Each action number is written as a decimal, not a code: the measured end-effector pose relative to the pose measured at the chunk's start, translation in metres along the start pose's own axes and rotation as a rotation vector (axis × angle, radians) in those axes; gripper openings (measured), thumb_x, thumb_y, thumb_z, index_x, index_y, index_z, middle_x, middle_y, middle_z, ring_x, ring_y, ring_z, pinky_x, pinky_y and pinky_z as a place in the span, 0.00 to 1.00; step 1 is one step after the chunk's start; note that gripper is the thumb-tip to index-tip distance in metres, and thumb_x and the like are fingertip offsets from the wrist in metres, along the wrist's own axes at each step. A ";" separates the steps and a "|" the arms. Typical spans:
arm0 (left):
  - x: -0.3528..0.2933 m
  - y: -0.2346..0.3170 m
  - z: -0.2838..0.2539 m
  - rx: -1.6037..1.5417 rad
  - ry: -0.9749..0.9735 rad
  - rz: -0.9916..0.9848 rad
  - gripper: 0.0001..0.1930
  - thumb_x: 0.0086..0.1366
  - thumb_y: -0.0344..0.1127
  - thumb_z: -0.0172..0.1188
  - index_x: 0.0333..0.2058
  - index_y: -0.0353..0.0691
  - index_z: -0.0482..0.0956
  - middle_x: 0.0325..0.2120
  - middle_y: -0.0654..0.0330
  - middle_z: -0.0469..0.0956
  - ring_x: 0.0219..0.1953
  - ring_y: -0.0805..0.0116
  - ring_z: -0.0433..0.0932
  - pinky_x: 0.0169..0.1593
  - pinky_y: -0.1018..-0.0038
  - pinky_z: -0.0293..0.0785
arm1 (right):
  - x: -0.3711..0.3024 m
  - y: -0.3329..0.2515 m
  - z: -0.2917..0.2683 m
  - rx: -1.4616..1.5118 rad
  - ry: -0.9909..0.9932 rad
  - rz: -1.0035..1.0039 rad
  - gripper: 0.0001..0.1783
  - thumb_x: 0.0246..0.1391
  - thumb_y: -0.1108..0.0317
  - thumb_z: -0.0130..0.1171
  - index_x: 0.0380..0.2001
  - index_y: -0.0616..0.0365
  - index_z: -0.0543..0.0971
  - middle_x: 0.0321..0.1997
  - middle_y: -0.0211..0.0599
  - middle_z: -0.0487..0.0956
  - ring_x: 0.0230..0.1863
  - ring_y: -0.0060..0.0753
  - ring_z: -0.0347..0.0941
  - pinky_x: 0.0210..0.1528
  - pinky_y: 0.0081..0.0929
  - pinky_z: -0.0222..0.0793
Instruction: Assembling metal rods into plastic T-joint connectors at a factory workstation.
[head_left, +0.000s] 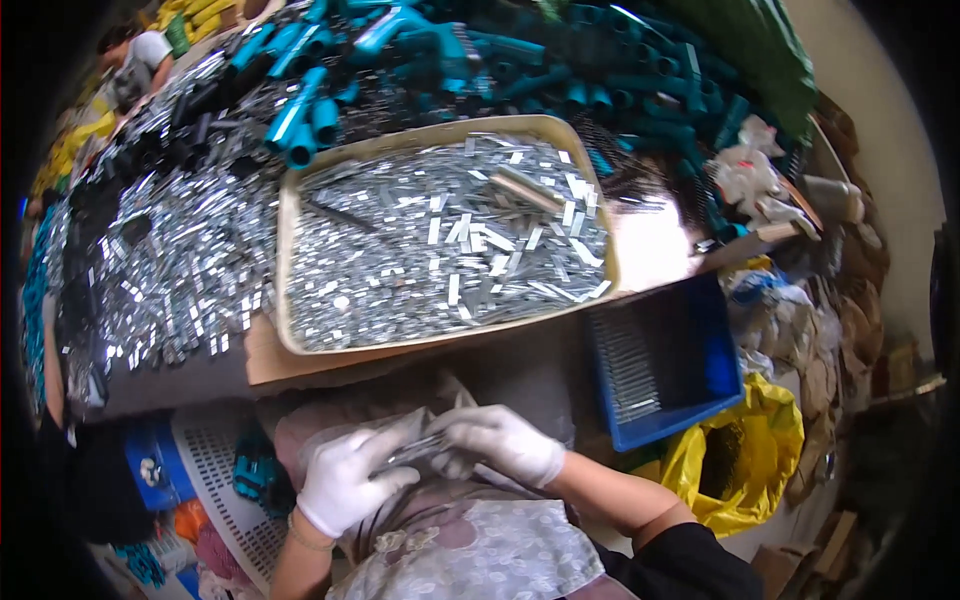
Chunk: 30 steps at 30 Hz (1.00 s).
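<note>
Both my hands wear white gloves and meet above my lap, just below the table's near edge. My left hand (348, 480) is closed on a few thin grey metal strips (408, 455). The fingers of my right hand (500, 442) are bent around the other end of the same strips, partly hiding them. Motion blur keeps me from telling how many strips there are. Beyond my hands, a cream tray (286, 250) is filled with small shiny metal strips (400, 270). A dark rod and a thicker bundle-like piece (527, 190) lie on top of them.
Loose metal pieces (180, 265) cover the table's left side. Teal tubular parts (440, 45) are heaped behind the tray. At right hangs a blue bin (720, 370) with stacked strips, above a yellow bag (775, 420). A white perforated basket (222, 480) stands at left; another person (140, 65) sits far left.
</note>
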<state>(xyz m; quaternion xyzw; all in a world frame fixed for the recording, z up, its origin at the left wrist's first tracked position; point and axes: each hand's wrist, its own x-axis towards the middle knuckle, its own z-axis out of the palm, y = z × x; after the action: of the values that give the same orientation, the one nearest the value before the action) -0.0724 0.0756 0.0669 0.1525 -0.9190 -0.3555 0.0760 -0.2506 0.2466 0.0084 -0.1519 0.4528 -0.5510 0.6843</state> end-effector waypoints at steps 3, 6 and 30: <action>-0.001 0.002 0.002 0.110 -0.126 0.116 0.21 0.47 0.39 0.78 0.41 0.39 0.87 0.31 0.53 0.84 0.30 0.55 0.84 0.37 0.65 0.80 | -0.003 0.014 0.006 -0.150 -0.005 0.001 0.21 0.73 0.58 0.52 0.58 0.62 0.77 0.43 0.37 0.84 0.38 0.25 0.80 0.47 0.26 0.77; -0.004 -0.003 0.010 0.041 -0.075 0.165 0.17 0.48 0.37 0.77 0.38 0.41 0.88 0.28 0.54 0.84 0.27 0.56 0.84 0.33 0.65 0.79 | -0.012 0.014 -0.002 -0.240 -0.029 -0.118 0.18 0.71 0.60 0.54 0.54 0.61 0.79 0.41 0.35 0.83 0.38 0.24 0.80 0.46 0.25 0.76; -0.024 0.003 0.054 -0.192 0.220 -0.167 0.15 0.50 0.28 0.73 0.39 0.31 0.86 0.34 0.45 0.85 0.38 0.49 0.86 0.44 0.64 0.80 | 0.040 0.037 -0.362 -1.873 1.156 -0.205 0.20 0.63 0.68 0.48 0.52 0.60 0.82 0.57 0.53 0.80 0.59 0.55 0.77 0.63 0.50 0.72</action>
<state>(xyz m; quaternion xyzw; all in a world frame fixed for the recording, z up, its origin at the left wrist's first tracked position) -0.0641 0.1197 0.0285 0.2585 -0.8511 -0.4279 0.1606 -0.5136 0.3290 -0.2330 -0.3663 0.9277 -0.0325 -0.0650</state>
